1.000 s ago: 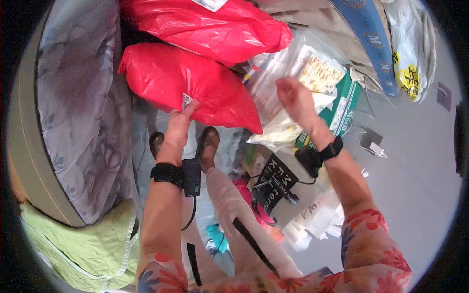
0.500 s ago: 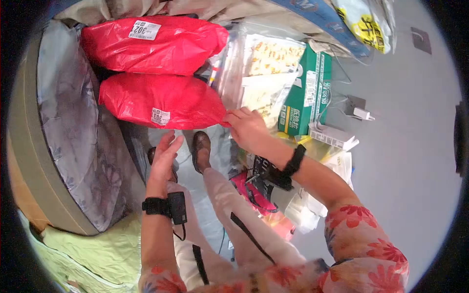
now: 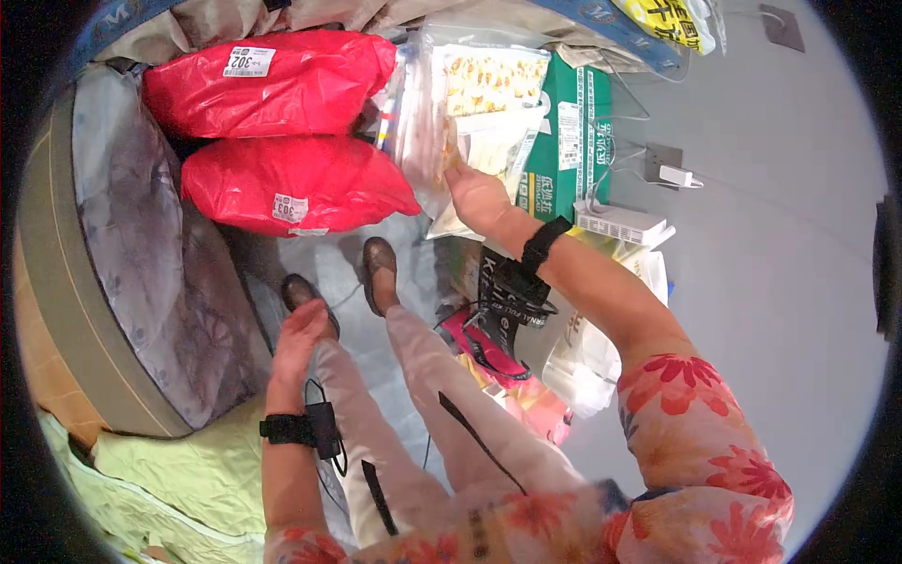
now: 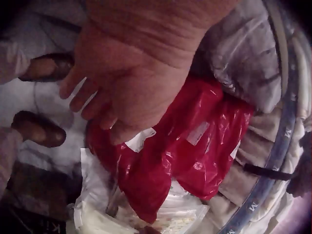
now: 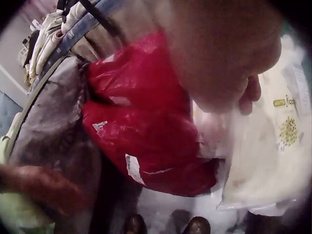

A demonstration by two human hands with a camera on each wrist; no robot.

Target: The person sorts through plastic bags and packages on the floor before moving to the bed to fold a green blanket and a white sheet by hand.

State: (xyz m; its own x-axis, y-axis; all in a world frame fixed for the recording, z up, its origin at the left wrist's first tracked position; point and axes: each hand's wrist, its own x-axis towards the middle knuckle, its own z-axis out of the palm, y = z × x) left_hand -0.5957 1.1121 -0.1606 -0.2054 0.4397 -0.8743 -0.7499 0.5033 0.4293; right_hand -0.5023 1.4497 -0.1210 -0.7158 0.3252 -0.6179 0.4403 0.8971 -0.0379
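Two red plastic bags with white labels lie side by side: the far bag marked 302 and the near bag marked 303. My right hand is over the clear plastic packages beside them. Its fingertips lie at the edge of a white package with a yellow-green print; I cannot tell whether they pinch it. My left hand hangs in front of the near bag, holding nothing, its fingers loosely extended and slightly spread.
A green carton stands right of the packages, with a white power strip at its near end. On the left is a grey fabric-lined bin wall. Black-printed bags lie below my right arm. A charger is plugged into the wall.
My left hand has let go of the near red bag and drawn back. My right hand held that bag's corner half a second ago; now it is at the packages. Both bags lie side by side.
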